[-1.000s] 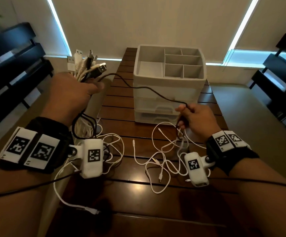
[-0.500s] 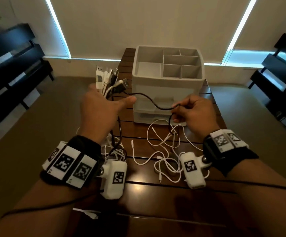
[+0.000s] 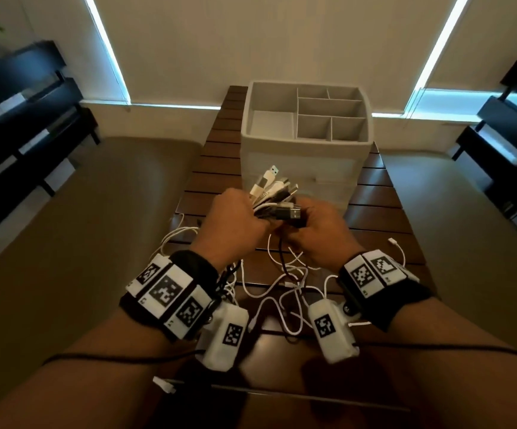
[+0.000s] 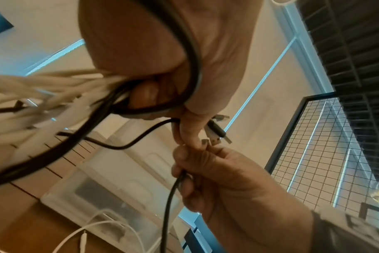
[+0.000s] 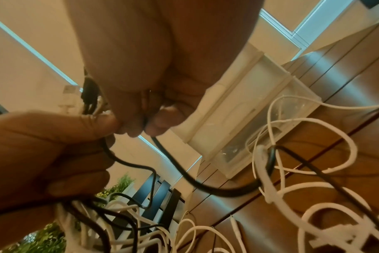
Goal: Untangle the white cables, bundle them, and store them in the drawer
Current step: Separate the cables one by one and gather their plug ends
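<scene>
Since earlier, right hand [image 3: 316,233] is brought against left hand [image 3: 238,224]; both are clenched on mixed white-and-black plug-ended cables [image 3: 274,196]. Black lead should be separated gently.

No readable text anywhere (wristband markers [image 3: 166,292] carry only patterns).

The dark slatted wooden table [image 3: 374,196] carries 1 white drawer unit [image 3: 306,162] at its far end and, nearer the person, a loose tangle of white cables [image 3: 282,292] resting directly on the slats.
</scene>
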A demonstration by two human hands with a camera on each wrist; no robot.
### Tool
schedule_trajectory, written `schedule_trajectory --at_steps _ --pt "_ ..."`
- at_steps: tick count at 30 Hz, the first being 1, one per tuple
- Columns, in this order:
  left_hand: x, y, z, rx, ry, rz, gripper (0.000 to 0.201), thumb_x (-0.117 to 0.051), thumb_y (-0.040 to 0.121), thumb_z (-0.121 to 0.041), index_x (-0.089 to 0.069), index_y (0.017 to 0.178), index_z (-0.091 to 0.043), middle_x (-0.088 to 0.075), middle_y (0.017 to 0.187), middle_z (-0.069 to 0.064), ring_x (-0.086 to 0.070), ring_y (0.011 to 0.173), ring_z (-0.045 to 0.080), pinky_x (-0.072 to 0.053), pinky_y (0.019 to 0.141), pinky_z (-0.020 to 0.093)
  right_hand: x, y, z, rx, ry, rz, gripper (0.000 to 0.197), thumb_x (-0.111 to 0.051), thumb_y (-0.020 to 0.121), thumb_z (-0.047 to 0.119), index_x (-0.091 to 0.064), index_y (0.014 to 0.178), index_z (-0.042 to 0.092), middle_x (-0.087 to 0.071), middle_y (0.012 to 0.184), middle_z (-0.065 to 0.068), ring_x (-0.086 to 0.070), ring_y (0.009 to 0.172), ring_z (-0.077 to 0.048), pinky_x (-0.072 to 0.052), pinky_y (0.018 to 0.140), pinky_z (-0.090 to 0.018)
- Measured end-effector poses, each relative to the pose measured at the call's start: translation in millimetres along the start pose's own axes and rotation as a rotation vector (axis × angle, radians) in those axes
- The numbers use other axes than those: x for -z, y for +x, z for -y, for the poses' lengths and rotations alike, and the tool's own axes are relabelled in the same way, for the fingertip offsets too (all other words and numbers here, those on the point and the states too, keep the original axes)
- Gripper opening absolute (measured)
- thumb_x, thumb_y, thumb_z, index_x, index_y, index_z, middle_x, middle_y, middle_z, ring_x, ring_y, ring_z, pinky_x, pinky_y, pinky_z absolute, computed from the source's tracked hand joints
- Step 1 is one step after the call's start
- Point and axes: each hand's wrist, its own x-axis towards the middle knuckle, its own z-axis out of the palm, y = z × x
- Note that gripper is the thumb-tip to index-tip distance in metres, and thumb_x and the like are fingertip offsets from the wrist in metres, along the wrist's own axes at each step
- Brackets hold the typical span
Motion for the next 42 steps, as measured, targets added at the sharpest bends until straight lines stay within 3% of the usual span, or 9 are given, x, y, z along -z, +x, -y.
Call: schedule_trajectory --at_steps 3,11,16,18,21,25,29,35,42 --pt "7 0 -4 0.022 -0.106 -0.103 0.009 -0.077 0.080 -0.016 -0.072 0.083 -0.008 -0.055 0.057 -0.006 -0.048 0.039 -0.001 -0.030 0.037 0.010 1 2 -6 -0.021 -0.047 0.110 0.014 -0.071 0.083 0.013 -0.067 0.096 0.014 -0.069 0.084 0.000 -0.065 0.071 -0.007 -0.055 0.065 -0.023" --pt "56 8 -2 0.089 -0.264 -0.357 0.011 -0.078 0.080 -0.026 -0.072 0.087 -0.020 -0.063 0.070 -0.001 -0.056 0.061 0.011 -0.042 0.054 0.028 16 -13 -46 -0.104 -0.480 0.261 0.004 -0.064 0.085 0.011 -0.067 0.086 0.009 -0.059 0.093 -0.004 -0.057 0.079 -0.013 -0.047 0.072 -0.022" --pt "71 9 3 0.145 -0.197 -0.357 0.020 -0.077 0.081 -0.028 -0.067 0.088 -0.012 -0.054 0.063 0.000 -0.045 0.042 0.004 -0.034 0.037 0.018 25 -19 -40 -0.270 0.079 -0.058 0.015 -0.063 0.087 0.004 -0.061 0.096 0.016 -0.066 0.089 -0.015 -0.068 0.074 -0.027 -0.059 0.066 -0.036" --pt "81 11 5 0.144 -0.167 -0.415 0.029 -0.076 0.079 -0.037 -0.070 0.087 -0.010 -0.058 0.067 0.004 -0.048 0.053 0.011 -0.038 0.046 0.025 26 -20 -32 -0.257 0.171 -0.110 0.022 -0.066 0.083 -0.001 -0.056 0.096 0.013 -0.065 0.084 -0.015 -0.069 0.069 -0.030 -0.059 0.060 -0.035" --pt "100 11 11 0.107 -0.260 -0.446 0.026 -0.072 0.081 -0.043 -0.072 0.079 -0.017 -0.060 0.062 -0.002 -0.047 0.056 0.015 -0.037 0.053 0.033 21 -26 -20 -0.230 0.240 0.074 0.015 -0.066 0.082 -0.005 -0.056 0.088 0.004 -0.067 0.077 -0.016 -0.068 0.061 -0.027 -0.056 0.055 -0.033" --pt "112 14 17 0.058 -0.430 -0.433 0.034 -0.075 0.075 -0.049 -0.062 0.065 -0.019 -0.047 0.042 -0.008 -0.037 0.036 0.008 -0.031 0.042 0.021 -5 -46 -13 -0.246 0.151 0.571 0.011 -0.071 0.080 0.002 -0.062 0.086 0.005 -0.071 0.085 -0.011 -0.071 0.076 -0.026 -0.058 0.069 -0.034" --pt "105 18 25 0.082 -0.555 -0.249 0.037 -0.080 0.065 -0.046 -0.059 0.078 -0.019 -0.037 0.050 -0.005 -0.028 0.033 0.008 -0.024 0.037 0.016 -26 -54 -15 -0.112 -0.369 0.964 0.029 -0.066 0.083 0.009 -0.067 0.107 0.026 -0.067 0.102 0.013 -0.063 0.091 0.001 -0.049 0.077 -0.013" --pt "87 2 39 0.155 -0.539 0.163 0.024 -0.073 0.074 -0.032 -0.056 0.082 -0.016 -0.033 0.050 -0.006 -0.025 0.039 0.009 -0.020 0.040 0.020 9 -25 -66 -0.362 -0.660 0.311 0.013 -0.054 0.090 0.013 -0.067 0.093 0.010 -0.067 0.098 -0.008 -0.064 0.089 -0.021 -0.055 0.080 -0.034" --pt "72 4 41 0.253 -0.282 0.467 0.036 -0.072 0.075 -0.036 -0.054 0.090 -0.009 -0.035 0.055 0.000 -0.027 0.044 0.013 -0.023 0.042 0.023 -5 -28 -92 -0.357 -0.899 0.439 0.017 -0.061 0.088 0.025 -0.065 0.098 0.011 -0.064 0.105 -0.004 -0.062 0.097 -0.022 -0.052 0.083 -0.032"
